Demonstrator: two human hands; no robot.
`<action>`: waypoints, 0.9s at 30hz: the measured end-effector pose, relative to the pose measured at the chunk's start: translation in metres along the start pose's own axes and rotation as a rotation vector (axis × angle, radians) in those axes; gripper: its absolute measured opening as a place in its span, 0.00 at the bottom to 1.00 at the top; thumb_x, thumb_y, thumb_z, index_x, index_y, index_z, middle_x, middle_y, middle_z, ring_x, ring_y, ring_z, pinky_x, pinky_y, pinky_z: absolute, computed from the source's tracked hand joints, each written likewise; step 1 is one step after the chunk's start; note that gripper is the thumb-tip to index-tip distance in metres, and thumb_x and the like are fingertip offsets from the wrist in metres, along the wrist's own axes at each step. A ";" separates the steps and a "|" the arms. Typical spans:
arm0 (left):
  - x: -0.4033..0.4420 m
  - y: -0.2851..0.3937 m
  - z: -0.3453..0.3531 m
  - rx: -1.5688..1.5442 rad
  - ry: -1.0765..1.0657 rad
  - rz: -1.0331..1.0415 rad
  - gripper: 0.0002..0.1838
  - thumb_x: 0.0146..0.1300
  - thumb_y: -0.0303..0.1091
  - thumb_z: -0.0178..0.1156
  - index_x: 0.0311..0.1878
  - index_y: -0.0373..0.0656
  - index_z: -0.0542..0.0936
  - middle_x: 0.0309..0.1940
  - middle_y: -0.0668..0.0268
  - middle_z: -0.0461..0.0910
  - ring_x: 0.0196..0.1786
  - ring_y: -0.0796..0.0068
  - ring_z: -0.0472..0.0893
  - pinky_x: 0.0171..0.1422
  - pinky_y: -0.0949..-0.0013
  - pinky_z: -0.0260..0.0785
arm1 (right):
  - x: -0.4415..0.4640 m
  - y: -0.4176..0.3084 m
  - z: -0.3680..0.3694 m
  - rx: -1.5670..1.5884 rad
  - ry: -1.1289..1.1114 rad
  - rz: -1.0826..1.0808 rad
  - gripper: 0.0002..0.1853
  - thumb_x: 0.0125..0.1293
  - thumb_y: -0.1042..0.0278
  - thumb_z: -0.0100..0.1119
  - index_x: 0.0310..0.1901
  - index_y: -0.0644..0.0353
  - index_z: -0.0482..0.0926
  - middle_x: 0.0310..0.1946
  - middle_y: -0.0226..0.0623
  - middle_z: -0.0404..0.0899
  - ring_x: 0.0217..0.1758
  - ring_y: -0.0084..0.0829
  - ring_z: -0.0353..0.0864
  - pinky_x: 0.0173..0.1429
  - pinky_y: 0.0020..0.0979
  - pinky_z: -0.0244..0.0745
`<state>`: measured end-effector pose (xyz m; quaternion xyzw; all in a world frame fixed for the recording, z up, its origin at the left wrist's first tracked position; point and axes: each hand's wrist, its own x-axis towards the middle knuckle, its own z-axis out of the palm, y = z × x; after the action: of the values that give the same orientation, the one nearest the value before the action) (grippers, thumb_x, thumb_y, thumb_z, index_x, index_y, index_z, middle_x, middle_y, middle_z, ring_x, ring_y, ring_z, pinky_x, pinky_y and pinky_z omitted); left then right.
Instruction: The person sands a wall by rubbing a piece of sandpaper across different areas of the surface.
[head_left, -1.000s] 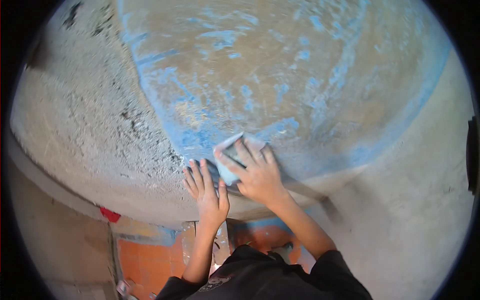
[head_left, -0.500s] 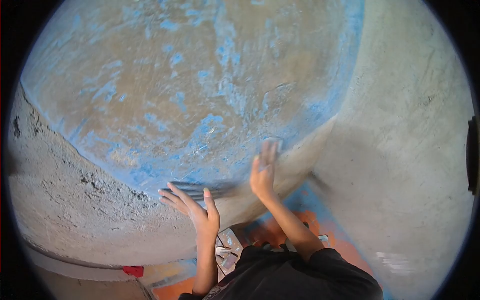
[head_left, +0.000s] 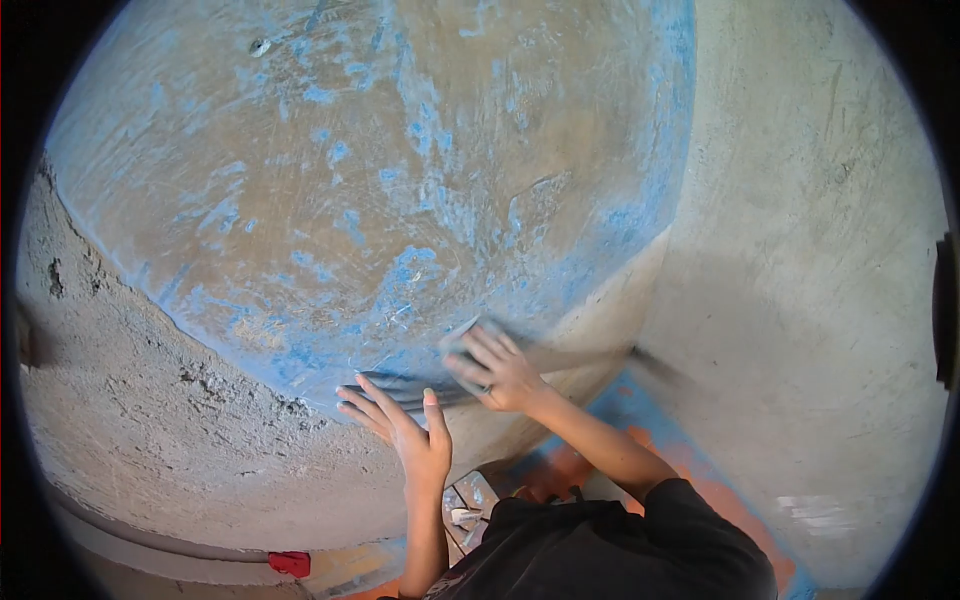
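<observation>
A wall panel [head_left: 300, 180] with scraped blue paint and brown patches fills the upper middle. My right hand [head_left: 500, 372] is closed around a thin greyish sheet of sandpaper [head_left: 462, 340], pressed against the panel's lower blue area. Motion blurs the fingers and the sheet, so its far edge is unclear. My left hand [head_left: 405, 425] lies open with fingers spread at the panel's lower edge, a shadow beside its fingertips. It holds nothing.
Rough grey plaster [head_left: 140, 400] borders the panel on the left, and a smooth grey wall [head_left: 780, 250] rises on the right. Below are an orange and blue floor [head_left: 690, 450], a red object [head_left: 289, 564] at lower left, and small items [head_left: 465, 515] near my body.
My right hand has swept left and down across the panel with the sheet, turning its fingers leftward. My left hand stays against the lower edge. The view has shifted slightly.
</observation>
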<state>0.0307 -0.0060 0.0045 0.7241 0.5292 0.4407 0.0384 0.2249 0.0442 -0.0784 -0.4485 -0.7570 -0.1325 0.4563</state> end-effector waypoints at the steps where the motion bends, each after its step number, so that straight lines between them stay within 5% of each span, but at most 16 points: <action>1: 0.000 0.001 0.000 0.001 0.000 0.000 0.45 0.74 0.46 0.53 0.81 0.40 0.37 0.80 0.41 0.22 0.80 0.34 0.24 0.77 0.32 0.22 | -0.001 -0.001 -0.002 -0.025 -0.154 -0.139 0.33 0.73 0.61 0.52 0.76 0.62 0.58 0.75 0.62 0.55 0.78 0.65 0.51 0.79 0.55 0.46; 4: 0.002 0.001 0.001 0.001 0.000 -0.007 0.46 0.74 0.47 0.52 0.81 0.40 0.36 0.80 0.41 0.22 0.80 0.34 0.23 0.77 0.32 0.22 | -0.002 0.022 0.006 0.041 0.337 0.361 0.34 0.70 0.60 0.56 0.76 0.51 0.60 0.74 0.58 0.58 0.78 0.64 0.53 0.79 0.56 0.48; 7: 0.001 0.005 0.005 0.016 -0.011 -0.024 0.47 0.74 0.46 0.54 0.81 0.38 0.35 0.78 0.36 0.19 0.78 0.30 0.21 0.76 0.29 0.22 | 0.005 0.023 0.022 0.034 0.528 0.510 0.36 0.68 0.58 0.58 0.76 0.48 0.60 0.73 0.60 0.60 0.77 0.64 0.54 0.78 0.58 0.48; 10: 0.007 0.014 0.016 0.031 -0.016 -0.017 0.50 0.73 0.46 0.55 0.80 0.37 0.32 0.76 0.33 0.15 0.76 0.26 0.18 0.74 0.26 0.21 | -0.014 0.014 0.011 -0.053 0.028 0.050 0.33 0.74 0.56 0.52 0.78 0.50 0.57 0.76 0.62 0.52 0.79 0.64 0.47 0.80 0.59 0.41; 11: 0.008 0.018 0.021 0.039 -0.021 -0.018 0.50 0.73 0.47 0.55 0.80 0.37 0.31 0.75 0.33 0.14 0.76 0.25 0.17 0.73 0.25 0.20 | -0.012 0.023 0.008 -0.075 0.070 0.064 0.32 0.78 0.58 0.46 0.78 0.62 0.53 0.77 0.66 0.43 0.80 0.67 0.42 0.79 0.60 0.39; 15: 0.012 0.032 0.044 0.067 0.008 -0.036 0.51 0.73 0.51 0.55 0.80 0.40 0.30 0.75 0.33 0.14 0.76 0.26 0.18 0.72 0.25 0.18 | 0.010 0.069 -0.028 0.148 0.501 0.717 0.36 0.74 0.61 0.51 0.77 0.65 0.52 0.77 0.70 0.41 0.79 0.68 0.43 0.78 0.58 0.44; 18: 0.018 0.051 0.066 0.069 -0.008 -0.034 0.53 0.72 0.51 0.56 0.80 0.38 0.29 0.73 0.29 0.12 0.75 0.24 0.15 0.71 0.24 0.16 | -0.001 0.069 -0.035 0.060 0.346 0.475 0.34 0.74 0.64 0.50 0.77 0.66 0.54 0.76 0.70 0.42 0.79 0.68 0.44 0.78 0.57 0.45; 19: 0.022 0.061 0.074 0.063 -0.022 -0.032 0.54 0.72 0.51 0.56 0.79 0.37 0.29 0.72 0.27 0.11 0.74 0.23 0.14 0.70 0.23 0.15 | -0.002 0.056 -0.055 0.282 0.109 0.438 0.32 0.73 0.66 0.52 0.75 0.67 0.57 0.74 0.72 0.46 0.77 0.71 0.47 0.77 0.57 0.48; 22: 0.030 0.083 0.100 0.052 -0.023 -0.038 0.56 0.71 0.50 0.58 0.78 0.34 0.27 0.70 0.25 0.09 0.73 0.22 0.12 0.69 0.23 0.13 | -0.028 0.082 -0.057 0.053 -0.093 0.160 0.34 0.67 0.69 0.57 0.74 0.64 0.61 0.72 0.72 0.51 0.76 0.71 0.49 0.75 0.56 0.52; 25: 0.038 0.109 0.124 0.054 0.015 -0.062 0.56 0.71 0.52 0.58 0.79 0.35 0.28 0.71 0.25 0.10 0.73 0.24 0.12 0.70 0.25 0.13 | -0.033 0.137 -0.064 0.079 0.380 0.534 0.38 0.60 0.73 0.60 0.74 0.57 0.62 0.70 0.70 0.54 0.75 0.70 0.52 0.74 0.56 0.56; 27: 0.042 0.127 0.144 0.054 0.030 -0.066 0.56 0.71 0.53 0.57 0.79 0.35 0.28 0.71 0.26 0.11 0.74 0.25 0.12 0.71 0.25 0.13 | -0.039 0.148 -0.067 0.065 0.302 0.480 0.38 0.60 0.73 0.61 0.74 0.57 0.62 0.71 0.70 0.53 0.75 0.70 0.52 0.74 0.56 0.57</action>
<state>0.2237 0.0308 0.0086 0.7003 0.5649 0.4357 0.0255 0.3891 0.0646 -0.1044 -0.5749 -0.5565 -0.0617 0.5966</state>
